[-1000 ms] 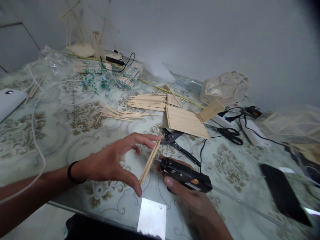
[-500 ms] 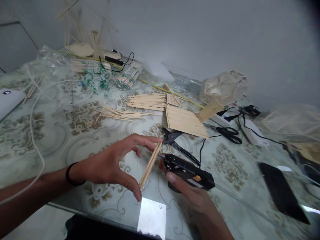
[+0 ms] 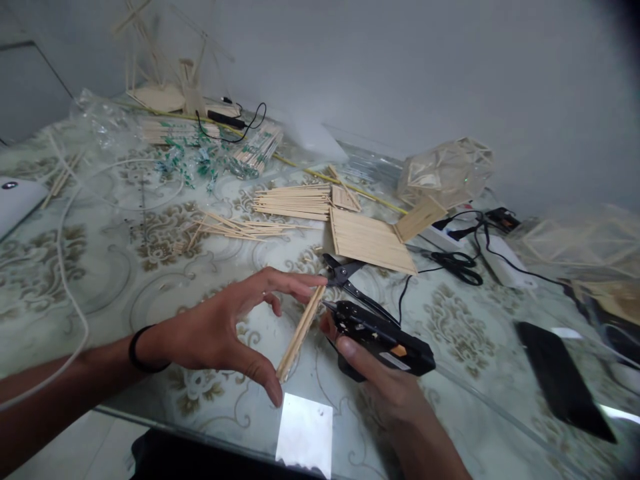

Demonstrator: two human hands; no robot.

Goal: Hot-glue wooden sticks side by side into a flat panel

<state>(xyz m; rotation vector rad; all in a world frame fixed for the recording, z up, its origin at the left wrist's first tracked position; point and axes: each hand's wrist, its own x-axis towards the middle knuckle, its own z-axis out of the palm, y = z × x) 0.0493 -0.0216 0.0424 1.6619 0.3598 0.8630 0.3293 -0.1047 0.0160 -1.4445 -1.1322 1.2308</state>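
Between the thumb and fingertips of my left hand (image 3: 235, 330) is a narrow bundle of wooden sticks (image 3: 301, 333), gripped at its two ends and tilted above the glass tabletop. My right hand (image 3: 383, 390) is wrapped around a black hot glue gun (image 3: 385, 337). Its nozzle points left, close to the upper part of the sticks; whether it touches them I cannot tell. Just behind the glue gun lie black-handled pliers (image 3: 357, 290). Farther back rests a flat panel of joined sticks (image 3: 373, 240) with a smaller piece standing at its right edge.
Loose sticks (image 3: 240, 228) and a row of sticks (image 3: 295, 202) lie beyond my left hand. Black scissors (image 3: 453, 261), a power strip (image 3: 505, 261) and a dark phone-like slab (image 3: 565, 380) are on the right. Bagged sticks (image 3: 257, 150) stand at the back. A white cable (image 3: 65, 267) crosses the left.
The glue gun has shifted slightly right, its nozzle drawing a little away from the sticks. My left hand keeps its hold on the stick bundle.
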